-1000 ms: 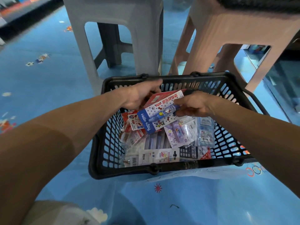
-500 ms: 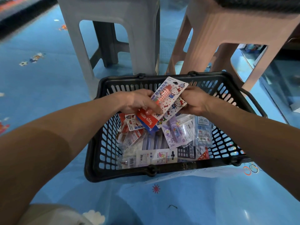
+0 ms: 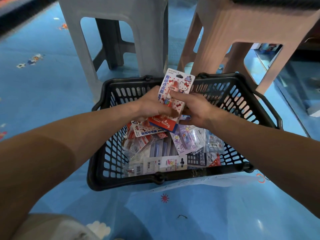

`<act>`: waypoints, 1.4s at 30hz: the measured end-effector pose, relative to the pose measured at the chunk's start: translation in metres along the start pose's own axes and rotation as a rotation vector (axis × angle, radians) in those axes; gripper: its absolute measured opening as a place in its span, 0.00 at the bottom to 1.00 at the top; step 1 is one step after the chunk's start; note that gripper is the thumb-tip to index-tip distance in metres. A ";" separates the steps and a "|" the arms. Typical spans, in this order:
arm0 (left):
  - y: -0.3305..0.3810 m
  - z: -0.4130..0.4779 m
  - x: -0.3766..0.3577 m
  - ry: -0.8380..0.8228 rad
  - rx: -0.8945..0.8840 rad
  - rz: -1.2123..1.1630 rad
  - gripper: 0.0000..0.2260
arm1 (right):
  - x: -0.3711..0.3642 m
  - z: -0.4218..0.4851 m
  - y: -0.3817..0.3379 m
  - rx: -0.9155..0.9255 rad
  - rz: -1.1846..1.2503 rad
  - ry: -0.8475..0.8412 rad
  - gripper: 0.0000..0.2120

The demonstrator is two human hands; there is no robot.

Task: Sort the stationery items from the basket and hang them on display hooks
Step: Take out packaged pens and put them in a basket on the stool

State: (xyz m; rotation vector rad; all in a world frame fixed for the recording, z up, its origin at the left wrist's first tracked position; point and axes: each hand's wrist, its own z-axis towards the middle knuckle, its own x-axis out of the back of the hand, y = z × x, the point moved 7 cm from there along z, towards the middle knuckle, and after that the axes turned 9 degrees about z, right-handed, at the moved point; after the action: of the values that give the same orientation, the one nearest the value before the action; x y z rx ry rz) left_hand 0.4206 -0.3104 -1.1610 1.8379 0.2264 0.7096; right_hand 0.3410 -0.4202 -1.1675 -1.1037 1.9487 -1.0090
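A black plastic basket point(image 3: 173, 177) stands on the blue floor, filled with several carded stationery packs point(image 3: 166, 163). Above its far half both hands hold a stack of Hello Kitty blister packs point(image 3: 180, 84), the top one red and white and nearly upright. My left hand point(image 3: 152, 104) grips the stack's lower left edge. My right hand point(image 3: 195, 108) holds the right side, its thumb pressing on the front of the card. A blue-edged pack sits behind the red one. No display hooks are in view.
A grey plastic stool point(image 3: 124, 23) and a pinkish-brown stool point(image 3: 242, 25) stand just beyond the basket. A low shelf or glass case point(image 3: 297, 80) lies at the right. Blue patterned floor point(image 3: 52, 94) stretches to the left and in front.
The blue-edged pack held at first now has a red Hello Kitty pack on top of it. Both hands have lifted the stack and turned it from slanted to nearly upright.
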 end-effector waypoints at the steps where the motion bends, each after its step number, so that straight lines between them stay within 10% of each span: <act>1: 0.002 -0.001 -0.006 -0.029 -0.025 0.010 0.23 | 0.000 0.001 0.001 0.006 0.023 0.015 0.28; 10: 0.004 -0.004 -0.013 -0.228 -0.003 0.173 0.12 | 0.007 0.007 -0.001 0.090 0.113 0.048 0.28; 13: -0.014 -0.003 0.000 -0.231 0.234 0.143 0.25 | 0.021 0.011 -0.005 0.105 -0.016 0.089 0.31; 19: -0.061 -0.005 0.039 -0.206 0.436 1.125 0.22 | 0.046 0.016 0.000 0.077 -0.273 0.121 0.41; 22: -0.085 -0.015 0.025 -0.384 0.528 1.246 0.31 | 0.046 0.016 0.005 0.044 -0.357 0.088 0.48; 28: -0.074 -0.008 0.024 -0.225 0.426 1.192 0.42 | 0.039 0.017 0.008 0.052 -0.397 0.030 0.35; 42: -0.015 -0.001 0.068 0.258 0.200 -0.136 0.06 | 0.019 -0.001 -0.039 0.193 -0.016 -0.186 0.29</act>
State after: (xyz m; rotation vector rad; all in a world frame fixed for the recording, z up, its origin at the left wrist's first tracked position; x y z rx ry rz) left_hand 0.4770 -0.2714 -1.1497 1.8948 0.6041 0.8530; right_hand 0.3468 -0.4503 -1.1362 -1.0656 1.6608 -1.0399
